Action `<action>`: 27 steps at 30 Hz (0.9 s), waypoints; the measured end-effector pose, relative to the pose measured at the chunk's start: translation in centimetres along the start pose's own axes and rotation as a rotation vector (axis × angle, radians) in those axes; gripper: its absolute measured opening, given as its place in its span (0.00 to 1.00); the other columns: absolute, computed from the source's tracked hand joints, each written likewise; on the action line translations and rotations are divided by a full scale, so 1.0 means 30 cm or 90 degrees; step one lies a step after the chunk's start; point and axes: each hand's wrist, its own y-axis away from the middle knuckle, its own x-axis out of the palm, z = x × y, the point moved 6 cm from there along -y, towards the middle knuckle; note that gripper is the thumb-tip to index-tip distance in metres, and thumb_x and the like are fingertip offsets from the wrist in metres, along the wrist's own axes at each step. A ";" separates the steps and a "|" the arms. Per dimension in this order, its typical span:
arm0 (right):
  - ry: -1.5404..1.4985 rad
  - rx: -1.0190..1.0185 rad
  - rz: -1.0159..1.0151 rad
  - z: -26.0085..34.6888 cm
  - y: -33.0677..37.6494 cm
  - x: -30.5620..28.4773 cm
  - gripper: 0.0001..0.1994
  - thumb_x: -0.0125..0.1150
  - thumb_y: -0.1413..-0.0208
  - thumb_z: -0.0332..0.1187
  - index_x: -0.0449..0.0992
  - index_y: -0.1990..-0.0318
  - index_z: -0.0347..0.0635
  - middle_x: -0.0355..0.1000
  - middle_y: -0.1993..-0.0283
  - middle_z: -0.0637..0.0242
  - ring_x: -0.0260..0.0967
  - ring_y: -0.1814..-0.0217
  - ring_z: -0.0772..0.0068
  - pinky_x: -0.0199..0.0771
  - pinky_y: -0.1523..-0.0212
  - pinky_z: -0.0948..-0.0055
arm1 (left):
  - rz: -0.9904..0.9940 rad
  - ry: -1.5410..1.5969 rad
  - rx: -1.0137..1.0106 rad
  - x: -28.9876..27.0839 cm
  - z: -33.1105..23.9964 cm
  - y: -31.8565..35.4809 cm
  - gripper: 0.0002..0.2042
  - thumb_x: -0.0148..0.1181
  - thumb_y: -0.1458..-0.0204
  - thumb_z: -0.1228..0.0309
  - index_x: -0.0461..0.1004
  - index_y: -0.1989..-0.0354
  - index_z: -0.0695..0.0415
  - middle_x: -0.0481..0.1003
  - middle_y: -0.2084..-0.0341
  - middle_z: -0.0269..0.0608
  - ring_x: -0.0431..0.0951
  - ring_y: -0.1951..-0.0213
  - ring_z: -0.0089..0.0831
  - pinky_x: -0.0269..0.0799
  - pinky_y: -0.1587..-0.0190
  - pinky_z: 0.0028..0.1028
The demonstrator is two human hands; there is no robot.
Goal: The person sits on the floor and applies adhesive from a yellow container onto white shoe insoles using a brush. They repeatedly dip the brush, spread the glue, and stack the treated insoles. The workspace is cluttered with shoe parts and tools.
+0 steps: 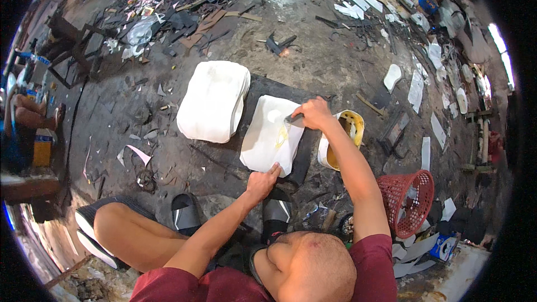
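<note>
A white sheet with rounded corners lies on a dark mat in front of me, streaked with yellowish glue. At its near edge, my left hand grips the sheet, fingertips on top; the thumb's place is hard to see. My right hand is closed round a small dark spreader, whose edge rests on the sheet's upper right part. Left of it sits a thick stack of similar white sheets. Just right of the sheet stands a white tub, yellow glue coating its inside, partly hidden by my right forearm.
A red plastic basket leans beside my right arm. Dark scraps are heaped at the far left, and white offcuts lie along the right. Another person's legs show at the left edge. Black sandals lie near my feet.
</note>
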 end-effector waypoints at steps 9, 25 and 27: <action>-0.215 0.187 -0.139 0.055 0.175 -0.012 0.19 0.61 0.51 0.34 0.79 0.49 0.62 0.80 0.57 0.59 0.78 0.53 0.54 0.76 0.53 0.53 | -0.016 0.052 -0.067 -0.051 0.000 -0.008 0.22 0.53 0.47 0.73 0.69 0.41 0.50 0.70 0.37 0.34 0.84 0.69 0.40 0.79 0.71 0.43; -0.177 0.060 -0.037 0.113 0.022 0.054 0.19 0.61 0.44 0.39 0.77 0.46 0.79 0.80 0.60 0.62 0.79 0.57 0.54 0.78 0.57 0.55 | -0.349 0.372 -0.283 -0.153 0.134 0.037 0.22 0.55 0.50 0.77 0.75 0.44 0.60 0.72 0.46 0.48 0.78 0.55 0.50 0.74 0.53 0.40; -0.185 0.042 0.025 0.189 0.081 0.136 0.19 0.60 0.44 0.39 0.77 0.46 0.78 0.81 0.59 0.63 0.79 0.57 0.54 0.78 0.58 0.55 | -0.402 0.392 -0.440 -0.154 0.234 0.082 0.23 0.55 0.50 0.77 0.74 0.43 0.61 0.72 0.50 0.51 0.75 0.53 0.50 0.72 0.49 0.39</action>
